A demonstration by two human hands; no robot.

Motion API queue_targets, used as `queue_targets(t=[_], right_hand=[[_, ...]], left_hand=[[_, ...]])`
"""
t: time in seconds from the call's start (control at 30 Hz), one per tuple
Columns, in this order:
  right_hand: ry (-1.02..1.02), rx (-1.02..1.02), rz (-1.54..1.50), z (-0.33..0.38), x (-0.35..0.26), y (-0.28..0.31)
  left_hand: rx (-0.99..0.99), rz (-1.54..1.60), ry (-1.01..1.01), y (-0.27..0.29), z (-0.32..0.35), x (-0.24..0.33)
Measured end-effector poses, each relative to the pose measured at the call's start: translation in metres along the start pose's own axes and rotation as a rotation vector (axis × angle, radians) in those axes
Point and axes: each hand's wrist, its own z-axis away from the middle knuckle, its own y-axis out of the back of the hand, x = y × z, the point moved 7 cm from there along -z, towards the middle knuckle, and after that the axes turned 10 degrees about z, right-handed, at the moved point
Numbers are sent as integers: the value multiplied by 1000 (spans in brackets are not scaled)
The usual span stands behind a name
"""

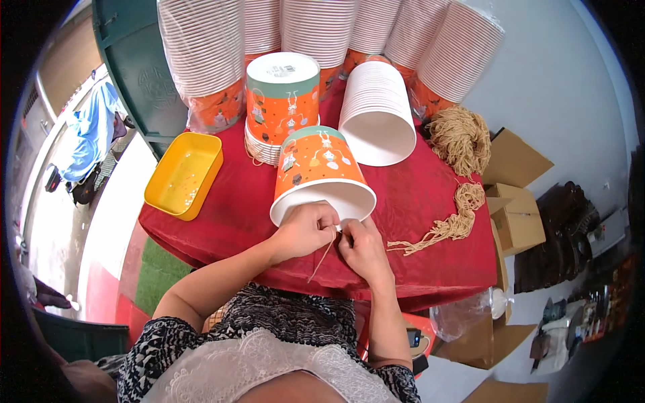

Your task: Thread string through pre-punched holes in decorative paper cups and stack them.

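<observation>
Against hands (306,232), just beyond: orange bucket (319,161).

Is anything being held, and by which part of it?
The left hand pinches a thin tan string above its hanging end; the right hand holds the round, orange paper bucket by its near white rim.

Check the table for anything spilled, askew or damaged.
One stack of buckets looks odd, lying on its side on the red cloth while the wrapped stacks behind it stand upright. No spill or damage shows.

Bright; glare at left, edges bent
</observation>
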Motion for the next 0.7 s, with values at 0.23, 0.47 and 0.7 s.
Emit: queue_targets(t=[0.23, 0.47, 0.7], right_hand=[[-14, 0, -19, 1, 4, 2], [-50, -23, -22, 2, 5, 0], [-111, 23, -137, -1, 13, 5]], left_hand=[[-109, 226, 226, -12, -7, 5], [30, -301, 50, -8, -8, 10], [-8, -308, -17, -9, -9, 10]])
